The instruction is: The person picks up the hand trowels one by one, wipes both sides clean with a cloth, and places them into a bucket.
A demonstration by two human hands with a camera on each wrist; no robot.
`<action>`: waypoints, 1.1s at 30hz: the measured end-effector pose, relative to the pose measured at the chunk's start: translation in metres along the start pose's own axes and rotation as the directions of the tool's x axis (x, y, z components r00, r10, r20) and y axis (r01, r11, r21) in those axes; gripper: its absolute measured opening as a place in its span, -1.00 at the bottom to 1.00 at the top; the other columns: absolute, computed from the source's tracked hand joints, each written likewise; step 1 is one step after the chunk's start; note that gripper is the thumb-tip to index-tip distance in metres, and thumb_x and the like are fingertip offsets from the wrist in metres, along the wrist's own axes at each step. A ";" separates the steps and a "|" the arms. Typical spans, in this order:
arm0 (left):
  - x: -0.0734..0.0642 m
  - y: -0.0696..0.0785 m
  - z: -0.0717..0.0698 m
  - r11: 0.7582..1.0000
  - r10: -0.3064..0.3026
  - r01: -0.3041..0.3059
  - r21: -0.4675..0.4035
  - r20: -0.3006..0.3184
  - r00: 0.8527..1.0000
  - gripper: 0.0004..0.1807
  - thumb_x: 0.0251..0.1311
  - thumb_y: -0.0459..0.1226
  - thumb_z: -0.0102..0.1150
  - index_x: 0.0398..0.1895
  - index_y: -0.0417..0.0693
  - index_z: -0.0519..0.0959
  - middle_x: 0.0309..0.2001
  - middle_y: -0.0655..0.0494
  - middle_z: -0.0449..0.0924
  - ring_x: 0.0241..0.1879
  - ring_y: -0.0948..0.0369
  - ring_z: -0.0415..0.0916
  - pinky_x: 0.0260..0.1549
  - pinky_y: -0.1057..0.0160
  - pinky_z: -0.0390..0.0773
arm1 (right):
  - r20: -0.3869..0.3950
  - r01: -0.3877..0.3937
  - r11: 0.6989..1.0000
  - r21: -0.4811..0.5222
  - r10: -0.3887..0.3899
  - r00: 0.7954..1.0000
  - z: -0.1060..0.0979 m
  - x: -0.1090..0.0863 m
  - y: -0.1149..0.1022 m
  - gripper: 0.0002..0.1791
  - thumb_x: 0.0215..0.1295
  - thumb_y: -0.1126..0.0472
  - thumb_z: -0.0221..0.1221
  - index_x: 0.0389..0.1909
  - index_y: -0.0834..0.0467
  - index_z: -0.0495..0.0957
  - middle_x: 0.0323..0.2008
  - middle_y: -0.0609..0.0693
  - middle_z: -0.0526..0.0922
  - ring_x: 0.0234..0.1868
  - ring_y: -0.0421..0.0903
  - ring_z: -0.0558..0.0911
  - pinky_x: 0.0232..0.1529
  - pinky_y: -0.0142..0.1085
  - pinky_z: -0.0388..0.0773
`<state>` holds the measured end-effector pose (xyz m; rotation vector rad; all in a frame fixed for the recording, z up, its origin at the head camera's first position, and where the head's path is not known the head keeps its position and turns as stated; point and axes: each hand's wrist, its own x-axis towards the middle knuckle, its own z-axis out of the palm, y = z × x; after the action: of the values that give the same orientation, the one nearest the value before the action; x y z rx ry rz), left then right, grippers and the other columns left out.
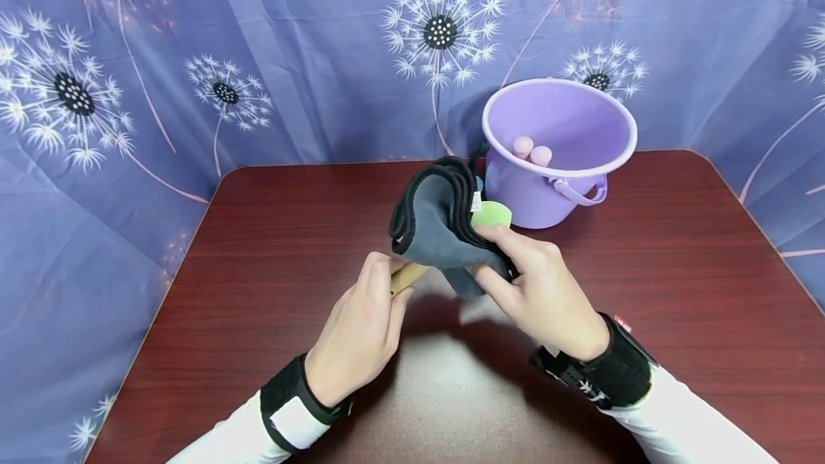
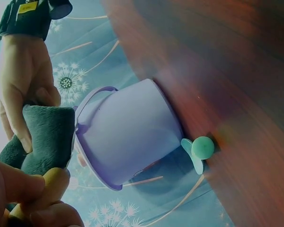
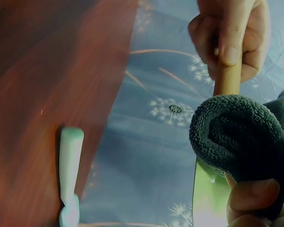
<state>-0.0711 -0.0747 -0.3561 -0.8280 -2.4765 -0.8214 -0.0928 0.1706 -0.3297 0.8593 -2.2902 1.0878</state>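
Note:
My left hand (image 1: 357,324) grips the pale wooden handle (image 1: 407,278) of a utensil near its end. A flat green head (image 1: 493,213) shows at the utensil's other side, past the cloth. Folded over the middle of the utensil is a thick grey cloth (image 1: 432,210) with black edging and a small white tag. My right hand (image 1: 541,285) pinches this cloth against the utensil, thumb on the near side and fingers on the far side. In the right wrist view the cloth (image 3: 236,127) curls beside the handle, and the green head (image 3: 210,194) extends below it. Both hands are raised above the table.
A purple bucket (image 1: 538,192) stands at the back of the brown table (image 1: 290,220), its handle folded down in front. Two pink rounded ends (image 1: 531,151) show inside it. A pale green-handled item (image 3: 72,156) lies on the table beside the bucket. Patterned blue fabric (image 1: 322,56) hangs behind.

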 end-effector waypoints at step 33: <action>0.004 0.000 -0.008 1.000 -0.006 0.006 -0.017 0.003 1.000 -0.77 0.44 -0.28 0.02 0.03 -0.23 0.36 -0.13 0.05 0.36 -0.45 0.28 0.33 -0.50 0.35 0.42 | -0.199 -0.115 0.930 -0.349 0.046 0.979 -0.018 0.002 0.020 -0.67 0.22 0.16 0.14 0.00 0.12 0.60 -0.25 -0.06 0.65 -0.48 -0.15 0.49 -0.44 -0.18 0.41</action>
<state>-0.0725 -0.0783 -0.3476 -0.8278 -2.4789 -0.8448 -0.1061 0.1944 -0.3280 0.4989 -2.2792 0.7112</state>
